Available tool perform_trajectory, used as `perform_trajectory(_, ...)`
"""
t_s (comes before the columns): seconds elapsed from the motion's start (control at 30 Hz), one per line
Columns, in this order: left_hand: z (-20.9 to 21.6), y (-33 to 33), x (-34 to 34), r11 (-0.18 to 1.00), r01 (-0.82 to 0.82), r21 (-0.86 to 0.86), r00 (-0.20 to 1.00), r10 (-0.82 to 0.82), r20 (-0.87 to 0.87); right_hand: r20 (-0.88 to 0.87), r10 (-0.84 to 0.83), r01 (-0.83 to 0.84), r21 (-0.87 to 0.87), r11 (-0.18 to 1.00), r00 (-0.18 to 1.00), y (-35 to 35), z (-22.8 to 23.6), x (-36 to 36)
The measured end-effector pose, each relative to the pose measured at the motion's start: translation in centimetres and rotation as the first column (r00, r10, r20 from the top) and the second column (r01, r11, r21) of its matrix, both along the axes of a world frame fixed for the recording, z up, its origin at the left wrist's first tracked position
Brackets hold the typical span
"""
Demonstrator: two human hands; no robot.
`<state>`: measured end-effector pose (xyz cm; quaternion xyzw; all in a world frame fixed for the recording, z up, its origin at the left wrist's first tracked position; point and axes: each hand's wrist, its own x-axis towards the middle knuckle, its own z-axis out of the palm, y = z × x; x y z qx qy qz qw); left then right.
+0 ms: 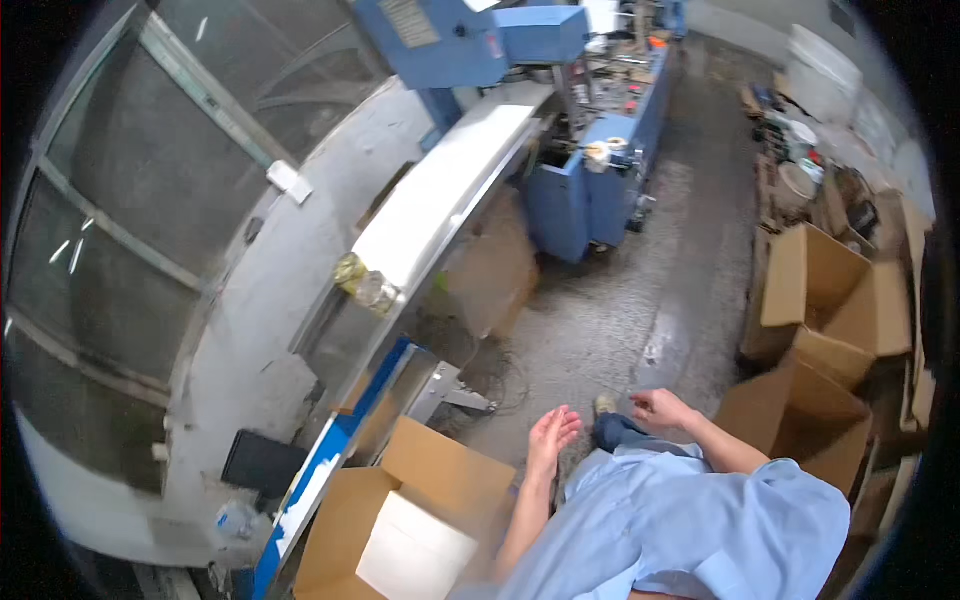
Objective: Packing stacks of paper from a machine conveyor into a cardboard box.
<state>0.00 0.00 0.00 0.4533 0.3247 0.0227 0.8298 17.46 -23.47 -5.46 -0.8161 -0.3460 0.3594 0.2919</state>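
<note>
My left hand [556,432] is held out in front of my body, fingers stretched and nothing in it. Its nearest object is an open cardboard box [445,457] at the lower left, in which a flat white stack or packet [415,548] lies. Farther right, my right hand [660,410] hangs over the floor with loosely bent fingers, apart from any object. I see nothing in it. Both hands are clear of each other, above my shoe and trouser leg.
A long bench with a white surface [450,185] runs along the left, leading to a blue machine [585,190]. Open cardboard boxes [815,290] and clutter line the right side. A concrete floor [600,330] lies between them. A white bucket [822,75] stands at the back right.
</note>
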Motion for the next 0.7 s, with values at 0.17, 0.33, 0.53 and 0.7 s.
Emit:
perform_trajectory(0.17,3.5,12.0,2.9,0.908,-0.374,0.188,0.923,0.384,-0.022,0.145,0.112,-0.133,0.145,0.98,0.983,16.8,2.9,10.6)
perform_trajectory(0.33,6.5,23.9,5.4,0.651,-0.621,0.437,0.765,0.624,0.159,0.36,0.114,-0.268,0.415,0.869,0.926,32.3,8.3,13.5)
perform_trajectory(0.53,8.1,44.3,11.2,0.292,-0.614,0.734,0.696,0.638,0.329,0.563,0.148,-0.478,0.501,0.722,0.813,48.5,13.7,11.8)
perform_trajectory(0.7,10.8,50.3,16.4,0.49,-0.375,0.787,0.794,0.608,0.0,0.607,0.17,-0.497,0.424,0.757,0.776,56.3,14.3,12.5)
